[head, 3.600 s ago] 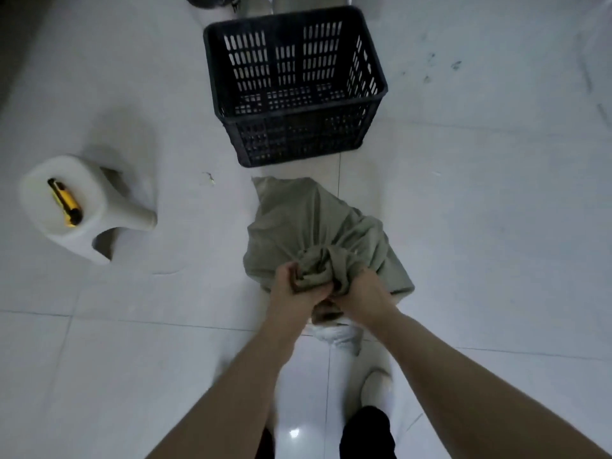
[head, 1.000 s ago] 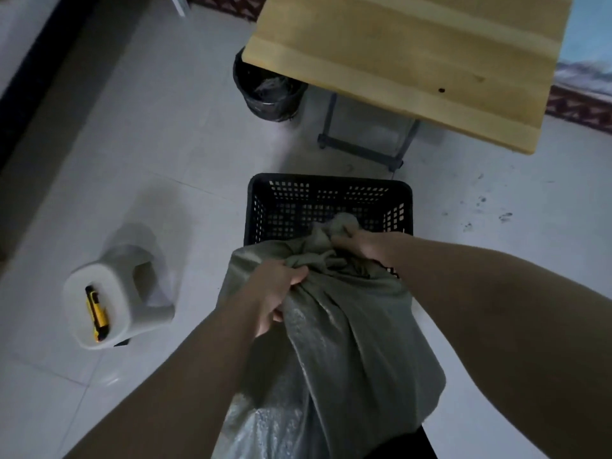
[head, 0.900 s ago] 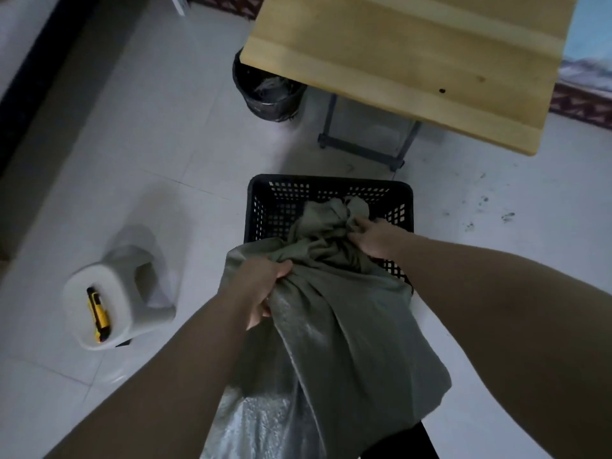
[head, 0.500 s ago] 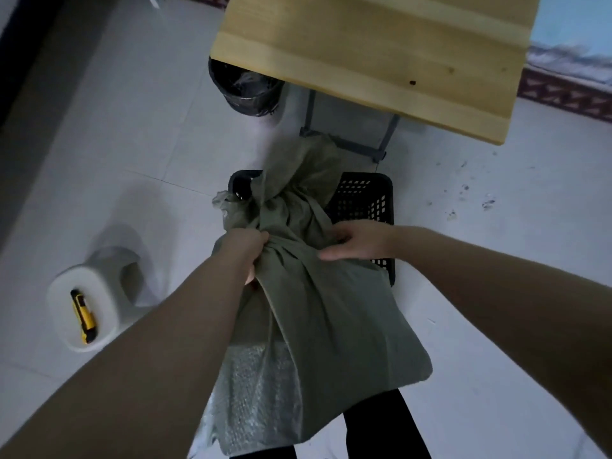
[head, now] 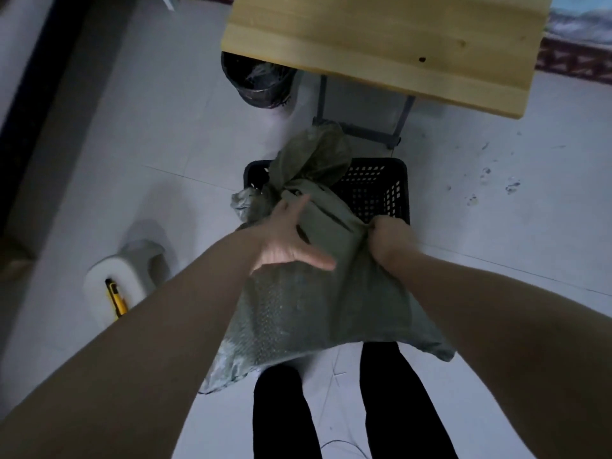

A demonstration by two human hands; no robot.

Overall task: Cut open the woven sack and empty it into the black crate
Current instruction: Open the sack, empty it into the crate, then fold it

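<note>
The woven sack (head: 314, 309) hangs between both arms above the near edge of the black crate (head: 381, 193), its knotted far end draped over the crate's opening. The left hand (head: 288, 240) lies spread on the sack's upper left, fingers straight and thumb pointing right. The right hand (head: 387, 241) is curled tight on a fold at the sack's right edge. A yellow knife (head: 116, 298) rests on a white stool (head: 132, 270) to the left.

A plain indoor room, home or workroom unclear: tiled floor (head: 496, 210), wooden table (head: 381, 38), waste bin (head: 258, 81), plastic stool (head: 132, 270)
</note>
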